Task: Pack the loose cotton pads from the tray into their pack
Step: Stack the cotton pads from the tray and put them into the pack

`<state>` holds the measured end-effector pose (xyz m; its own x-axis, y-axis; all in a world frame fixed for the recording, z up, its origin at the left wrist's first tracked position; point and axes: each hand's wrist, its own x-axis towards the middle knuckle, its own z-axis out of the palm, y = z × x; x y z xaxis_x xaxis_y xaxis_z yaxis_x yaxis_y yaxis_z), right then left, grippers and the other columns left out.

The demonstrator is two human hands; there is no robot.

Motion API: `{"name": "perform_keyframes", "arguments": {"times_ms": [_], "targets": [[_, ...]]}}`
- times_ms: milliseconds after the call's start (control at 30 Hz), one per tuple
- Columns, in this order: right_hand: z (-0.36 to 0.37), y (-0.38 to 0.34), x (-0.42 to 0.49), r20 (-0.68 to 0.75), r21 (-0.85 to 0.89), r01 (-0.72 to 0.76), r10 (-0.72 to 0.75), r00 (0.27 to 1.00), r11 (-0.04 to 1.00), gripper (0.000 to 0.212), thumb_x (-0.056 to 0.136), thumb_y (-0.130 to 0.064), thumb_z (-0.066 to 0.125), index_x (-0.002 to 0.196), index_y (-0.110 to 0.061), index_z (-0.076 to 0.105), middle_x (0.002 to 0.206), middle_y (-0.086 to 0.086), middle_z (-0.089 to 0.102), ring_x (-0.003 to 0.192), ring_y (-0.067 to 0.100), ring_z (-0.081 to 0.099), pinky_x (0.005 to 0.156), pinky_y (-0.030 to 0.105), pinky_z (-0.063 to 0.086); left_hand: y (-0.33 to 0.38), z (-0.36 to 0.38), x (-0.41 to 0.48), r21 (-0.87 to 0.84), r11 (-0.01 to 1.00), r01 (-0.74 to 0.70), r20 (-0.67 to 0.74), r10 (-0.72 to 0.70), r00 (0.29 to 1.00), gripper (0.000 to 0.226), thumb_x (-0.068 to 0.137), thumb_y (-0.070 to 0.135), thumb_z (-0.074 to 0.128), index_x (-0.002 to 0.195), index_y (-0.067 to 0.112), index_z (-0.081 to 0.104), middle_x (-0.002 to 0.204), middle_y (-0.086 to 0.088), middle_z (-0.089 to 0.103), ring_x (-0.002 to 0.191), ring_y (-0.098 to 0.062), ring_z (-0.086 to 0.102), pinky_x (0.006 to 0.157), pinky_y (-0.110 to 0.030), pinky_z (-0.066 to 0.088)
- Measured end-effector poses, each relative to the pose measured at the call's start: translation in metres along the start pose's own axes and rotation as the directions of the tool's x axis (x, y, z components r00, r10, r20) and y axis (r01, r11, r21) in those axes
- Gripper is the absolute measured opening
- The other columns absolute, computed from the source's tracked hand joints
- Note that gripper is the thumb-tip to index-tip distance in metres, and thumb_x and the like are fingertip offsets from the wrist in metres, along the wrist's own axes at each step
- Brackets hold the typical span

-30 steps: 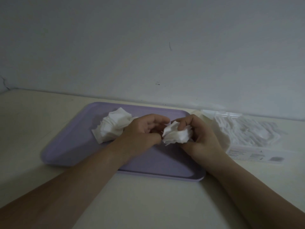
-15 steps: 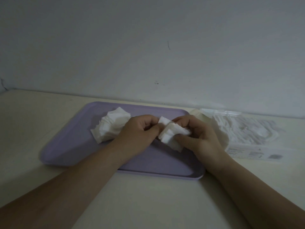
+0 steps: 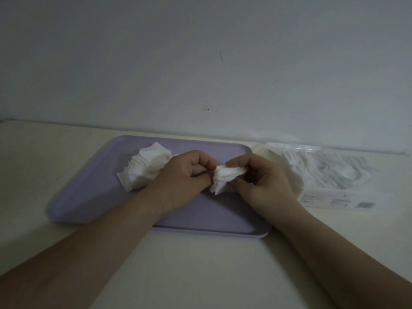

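A lilac tray (image 3: 89, 197) lies on the pale table. A loose heap of white square cotton pads (image 3: 145, 169) rests on its far left part. Above the tray's middle, my left hand (image 3: 185, 177) and my right hand (image 3: 260, 179) both grip a small bundle of cotton pads (image 3: 225, 177), the left at its left end, the right around its right side. The clear plastic pack (image 3: 330, 181) with white pads inside lies on the table just right of the tray, beyond my right hand.
A plain wall rises right behind the tray and the pack. Both forearms reach in from the near edge across bare table (image 3: 200, 268). The pack carries a printed label (image 3: 347, 200) on its near side.
The bundle of pads between my hands has been turned and squeezed flatter. Both hands have stayed above the tray's middle, shifting their fingers slightly.
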<state>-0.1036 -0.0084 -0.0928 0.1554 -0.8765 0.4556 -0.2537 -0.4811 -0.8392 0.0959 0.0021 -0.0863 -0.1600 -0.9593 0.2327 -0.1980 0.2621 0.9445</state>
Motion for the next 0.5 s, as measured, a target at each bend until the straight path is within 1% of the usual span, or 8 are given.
{"name": "perform_keyframes", "arguments": {"times_ms": [67, 133, 200, 267, 333, 367, 433, 500], "targets": [[-0.0001, -0.0008, -0.0003, -0.010, 0.001, -0.003, 0.003, 1.000, 1.000, 0.036, 0.082, 0.009, 0.073, 0.093, -0.026, 0.074, 0.095, -0.007, 0.078, 0.091, 0.012, 0.075, 0.087, 0.031, 0.060, 0.0016, 0.0001, -0.0003, -0.034, 0.999, 0.000, -0.005, -0.001, 1.000, 0.027, 0.085, -0.006, 0.065, 0.086, 0.021, 0.067, 0.079, 0.001, 0.078, 0.074, -0.011, 0.067, 0.076, -0.028, 0.053], [-0.0009, -0.0003, -0.0006, -0.016, 0.006, -0.013, 0.013, 1.000, 1.000, 0.040, 0.082, 0.008, 0.073, 0.098, -0.028, 0.073, 0.100, -0.008, 0.077, 0.096, 0.011, 0.074, 0.088, 0.029, 0.059, 0.0003, -0.0008, 0.0005, -0.035, 0.999, 0.003, 0.013, -0.003, 1.000, 0.019, 0.078, 0.007, 0.067, 0.083, 0.025, 0.066, 0.083, -0.008, 0.078, 0.078, -0.016, 0.065, 0.079, -0.035, 0.051], [-0.0013, 0.0000, -0.0008, 0.014, 0.008, -0.025, 0.025, 1.000, 1.000, 0.047, 0.083, 0.008, 0.072, 0.112, -0.029, 0.070, 0.112, -0.008, 0.075, 0.106, 0.007, 0.071, 0.093, 0.027, 0.056, 0.0003, -0.0027, 0.0007, -0.047, 0.999, 0.010, 0.044, -0.008, 0.999, 0.022, 0.073, 0.010, 0.067, 0.084, 0.029, 0.067, 0.088, -0.013, 0.077, 0.082, -0.018, 0.065, 0.083, -0.038, 0.050], [-0.0015, -0.0003, -0.0011, 0.066, 0.012, -0.030, 0.029, 0.997, 0.999, 0.052, 0.084, 0.006, 0.070, 0.123, -0.029, 0.067, 0.118, -0.005, 0.073, 0.111, 0.007, 0.069, 0.096, 0.027, 0.055, 0.0027, -0.0042, -0.0008, -0.111, 0.993, 0.029, 0.101, -0.018, 0.995, 0.029, 0.071, 0.009, 0.071, 0.095, 0.024, 0.067, 0.093, -0.009, 0.079, 0.088, -0.018, 0.068, 0.087, -0.037, 0.051], [-0.0023, -0.0026, -0.0009, 0.065, -0.008, -0.017, 0.018, 0.998, 1.000, 0.053, 0.083, 0.005, 0.072, 0.116, -0.036, 0.067, 0.113, -0.007, 0.074, 0.105, 0.006, 0.070, 0.093, 0.025, 0.056, 0.0031, -0.0046, -0.0016, -0.124, 0.992, 0.038, 0.161, -0.018, 0.987, 0.048, 0.070, 0.021, 0.078, 0.116, 0.026, 0.065, 0.107, -0.006, 0.079, 0.098, -0.025, 0.071, 0.096, -0.042, 0.053], [-0.0024, -0.0037, -0.0007, 0.049, -0.016, -0.012, 0.013, 0.999, 1.000, 0.054, 0.082, 0.006, 0.074, 0.111, -0.038, 0.067, 0.111, -0.008, 0.073, 0.101, 0.004, 0.070, 0.090, 0.022, 0.055, 0.0025, -0.0043, -0.0018, -0.084, 0.996, 0.030, 0.163, -0.016, 0.987, 0.057, 0.069, 0.029, 0.080, 0.124, 0.030, 0.062, 0.111, -0.005, 0.078, 0.101, -0.028, 0.071, 0.098, -0.044, 0.053], [-0.0018, -0.0045, -0.0014, 0.023, -0.013, 0.000, 0.001, 1.000, 1.000, 0.053, 0.079, 0.007, 0.077, 0.108, -0.037, 0.068, 0.106, -0.009, 0.073, 0.093, 0.002, 0.070, 0.084, 0.016, 0.052, 0.0006, -0.0027, -0.0019, 0.013, 1.000, 0.004, 0.115, -0.005, 0.993, 0.065, 0.067, 0.039, 0.082, 0.128, 0.034, 0.061, 0.113, 0.001, 0.077, 0.101, -0.019, 0.072, 0.094, -0.043, 0.055], [0.0000, -0.0038, -0.0022, 0.010, -0.052, 0.036, -0.035, 0.999, 0.998, 0.049, 0.078, 0.005, 0.080, 0.110, -0.031, 0.070, 0.101, -0.009, 0.073, 0.091, 0.004, 0.069, 0.082, 0.013, 0.051, -0.0017, -0.0007, -0.0009, 0.113, 0.993, -0.036, 0.067, 0.029, 0.997, 0.051, 0.070, 0.036, 0.084, 0.119, 0.034, 0.067, 0.109, 0.009, 0.077, 0.101, -0.008, 0.071, 0.088, -0.034, 0.056]]}}
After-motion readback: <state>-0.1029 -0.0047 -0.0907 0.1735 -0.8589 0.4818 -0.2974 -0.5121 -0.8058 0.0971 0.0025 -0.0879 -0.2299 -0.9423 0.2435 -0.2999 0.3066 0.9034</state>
